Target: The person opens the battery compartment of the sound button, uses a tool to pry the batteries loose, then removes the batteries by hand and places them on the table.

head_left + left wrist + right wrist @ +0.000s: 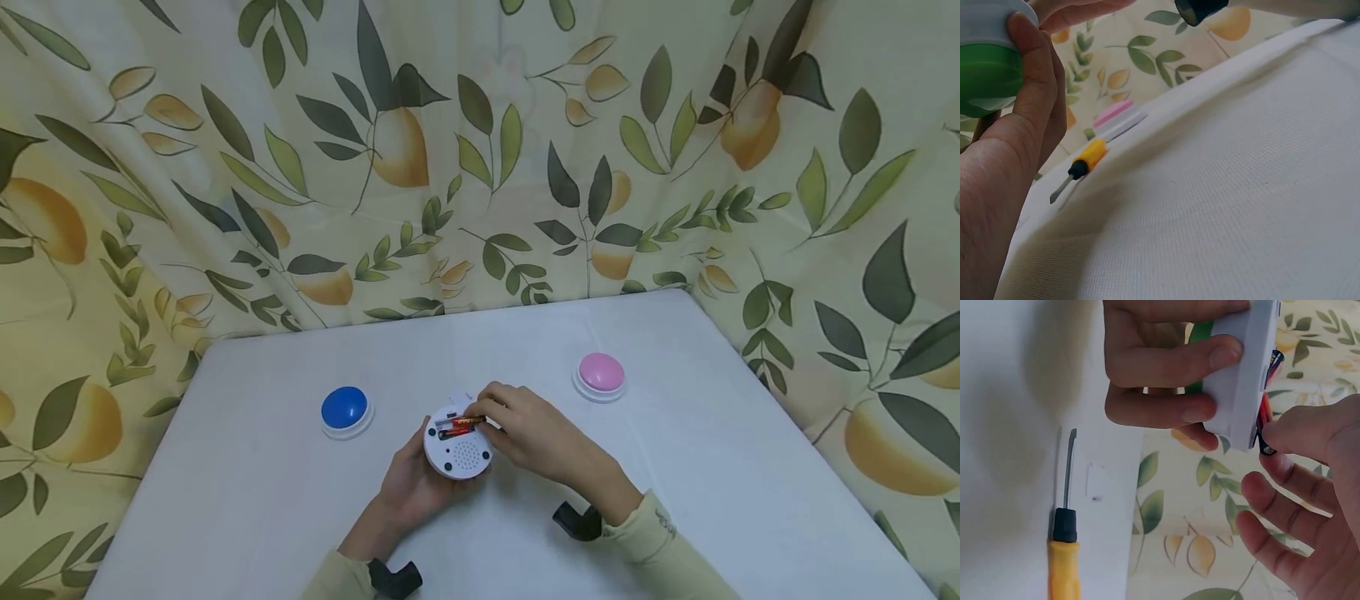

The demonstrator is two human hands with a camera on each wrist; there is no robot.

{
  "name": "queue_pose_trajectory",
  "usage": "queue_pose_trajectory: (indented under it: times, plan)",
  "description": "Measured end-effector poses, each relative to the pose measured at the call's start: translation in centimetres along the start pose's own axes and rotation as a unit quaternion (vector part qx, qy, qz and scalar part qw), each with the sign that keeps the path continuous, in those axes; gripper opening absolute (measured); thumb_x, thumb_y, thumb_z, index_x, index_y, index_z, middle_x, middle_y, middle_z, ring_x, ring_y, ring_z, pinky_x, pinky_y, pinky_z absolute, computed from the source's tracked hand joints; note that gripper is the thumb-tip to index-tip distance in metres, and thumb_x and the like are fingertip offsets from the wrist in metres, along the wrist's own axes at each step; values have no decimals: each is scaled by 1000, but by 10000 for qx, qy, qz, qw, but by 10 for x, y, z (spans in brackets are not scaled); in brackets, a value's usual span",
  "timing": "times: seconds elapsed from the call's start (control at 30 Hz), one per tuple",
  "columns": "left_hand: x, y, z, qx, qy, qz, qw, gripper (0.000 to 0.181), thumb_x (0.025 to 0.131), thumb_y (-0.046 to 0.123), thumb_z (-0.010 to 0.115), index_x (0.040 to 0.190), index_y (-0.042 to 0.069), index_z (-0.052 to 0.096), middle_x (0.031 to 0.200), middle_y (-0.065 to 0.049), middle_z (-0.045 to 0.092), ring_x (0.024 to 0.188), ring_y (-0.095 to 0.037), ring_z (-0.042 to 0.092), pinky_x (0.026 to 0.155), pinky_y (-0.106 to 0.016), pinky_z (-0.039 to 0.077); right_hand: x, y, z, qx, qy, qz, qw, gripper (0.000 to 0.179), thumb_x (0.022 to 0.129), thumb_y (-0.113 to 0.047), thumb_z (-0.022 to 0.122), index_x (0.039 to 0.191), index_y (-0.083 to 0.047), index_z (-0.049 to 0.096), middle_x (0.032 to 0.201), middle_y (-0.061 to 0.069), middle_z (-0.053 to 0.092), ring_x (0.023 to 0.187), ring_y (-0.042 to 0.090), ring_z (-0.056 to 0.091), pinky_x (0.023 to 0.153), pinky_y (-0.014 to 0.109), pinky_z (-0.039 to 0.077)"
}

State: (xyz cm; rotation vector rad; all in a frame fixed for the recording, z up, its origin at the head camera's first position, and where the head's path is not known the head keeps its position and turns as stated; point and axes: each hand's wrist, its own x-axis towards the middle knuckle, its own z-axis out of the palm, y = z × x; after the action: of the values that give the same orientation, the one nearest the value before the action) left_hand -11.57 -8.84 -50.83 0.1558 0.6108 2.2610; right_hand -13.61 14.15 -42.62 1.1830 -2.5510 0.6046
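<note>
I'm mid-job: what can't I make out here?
Batteries, head view: lettering too small to read.
Green dome, head view: hidden behind the white base; left wrist view: cut off by the left edge.
Screwdriver, right wrist view: handle end cut off by the bottom edge.
Small pale piece, right wrist view: too blurred to identify.

The white bench (247,467) carries one flat-tipped, yellow-handled screwdriver (1065,525); there are three round white-based plastic buttons (one blue-topped button (344,408), one pink-topped button (602,372), one green-topped button (988,72)) and two red-and-black cylindrical batteries (454,433).
</note>
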Motion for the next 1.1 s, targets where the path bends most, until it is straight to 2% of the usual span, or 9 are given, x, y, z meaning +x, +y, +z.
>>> queue_pose_trajectory:
  times: [0.13,0.27,0.37,0.6,0.73,0.87,1.03,1.1]
  plan:
    - [-2,4,1,-76,-8,26,10000,93,102,58,56,168,34,-5,150,-2,54,136,-23,54,117,-40,46,7,-1,-2,-50,-71,5,10000,25,95,-15,77,119,-19,73,112,-6,68,101,10,66,90,28,59]
    - [-1,7,0,-121,-225,47,9997,91,104,57,53,167,34,-8,151,-2,55,137,-23,54,117,-40,45,10,0,-3,-44,19,-14,10000,22,95,-17,78,116,-20,73,110,-7,69,98,9,66,87,28,59]
    - [-2,6,-3,-182,-249,12,9995,88,106,57,48,167,34,-10,151,-2,55,138,-23,54,118,-41,44,7,2,1,193,39,74,9998,20,96,-17,75,116,-20,72,110,-8,70,97,8,65,85,28,58]
    - [-2,3,-3,-10,-63,29,10000,83,107,60,42,168,31,-8,150,-4,55,134,-24,56,113,-39,48,0,14,10,1023,17,521,9934,19,98,-15,73,114,-22,69,110,-11,69,95,11,63,82,30,57]
    - [-4,2,0,-186,125,83,9997,80,107,59,42,168,32,-2,149,-5,56,133,-26,57,112,-40,48,-3,20,12,1231,0,668,9901,21,96,-13,73,114,-22,67,109,-11,69,97,13,62,85,33,56]
    - [-4,2,1,-410,163,102,9990,75,106,59,46,167,34,9,149,-5,57,131,-30,58,111,-39,48,-5,27,10,1190,157,877,9889,22,94,-10,75,111,-22,66,107,-12,68,97,13,61,87,36,55]
    - [-2,2,0,-513,181,198,9983,66,99,57,62,157,35,39,149,-3,58,130,-30,59,109,-37,49,-6,38,11,1203,334,1105,9860,21,93,-9,73,108,-23,65,105,-12,68,97,14,60,86,39,53]
    - [-3,3,-1,-582,174,195,9980,64,97,57,65,154,35,44,149,-2,58,130,-31,59,108,-36,48,-7,43,13,1161,355,1228,9850,21,93,-10,73,107,-24,66,105,-13,68,96,13,59,85,36,50]
